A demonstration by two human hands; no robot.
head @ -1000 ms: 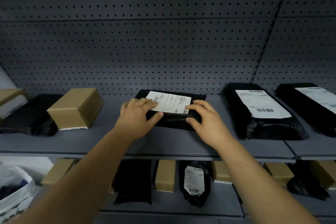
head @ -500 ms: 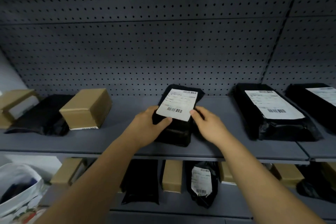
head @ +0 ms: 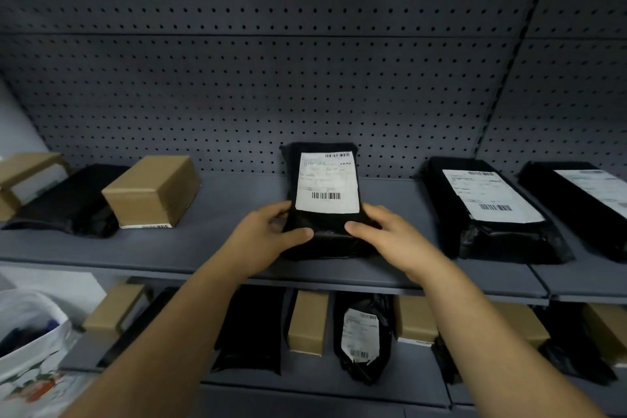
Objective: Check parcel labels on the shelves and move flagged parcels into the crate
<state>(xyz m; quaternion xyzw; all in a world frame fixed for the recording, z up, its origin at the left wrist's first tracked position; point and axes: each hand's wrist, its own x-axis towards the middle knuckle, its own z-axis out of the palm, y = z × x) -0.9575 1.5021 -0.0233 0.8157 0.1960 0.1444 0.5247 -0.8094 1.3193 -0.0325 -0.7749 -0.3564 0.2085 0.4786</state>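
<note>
Hands are gripping the middle black parcel right now, both at its near end, on the upper shelf. Left hand is wrapping round the left edge, thumb lying across the front. Right hand is mirroring it on the right edge, thumb pressing the black plastic just below the white label. The parcel is pointing lengthways toward the pegboard panel, label facing up, barcode nearest the person. Whether it is lifting off the shelf, I cannot tell.

Off to the left, well apart, a cardboard box is sitting just beside a plain black bag. To the right, a long labelled parcel and a second labelled parcel are lying side by side. Down on the lower shelf, brown boxes and black bags are lining up, a small labelled parcel among them. A white bag is sitting at lower left.
</note>
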